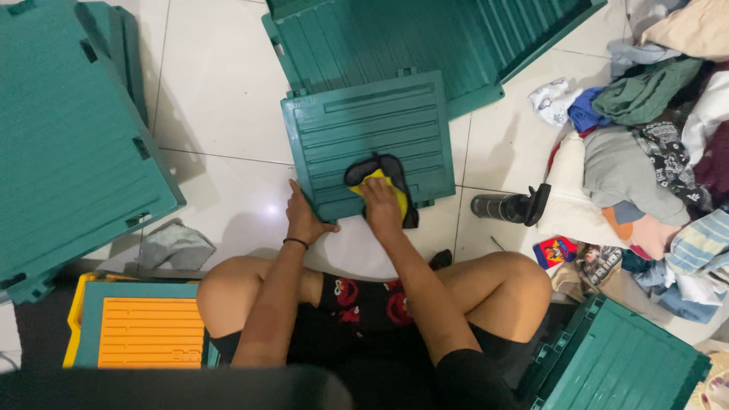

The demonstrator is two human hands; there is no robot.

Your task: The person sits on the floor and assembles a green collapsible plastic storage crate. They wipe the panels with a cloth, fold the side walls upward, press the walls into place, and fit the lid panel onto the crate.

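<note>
I sit cross-legged on a white tiled floor. A teal ribbed plastic panel (364, 129) lies flat in front of my knees. My left hand (304, 216) grips its near left corner, a black band around the wrist. My right hand (381, 201) presses a yellow and dark grey cloth (395, 178) onto the panel's near edge.
A larger teal panel (425, 38) lies beyond it and a teal crate (68, 144) stands at left. An orange and yellow lid (144, 330) is by my left knee, another teal piece (623, 364) by my right. A black bottle (509, 206) and a heap of clothes (653, 159) lie at right; a grey rag (176, 247) at left.
</note>
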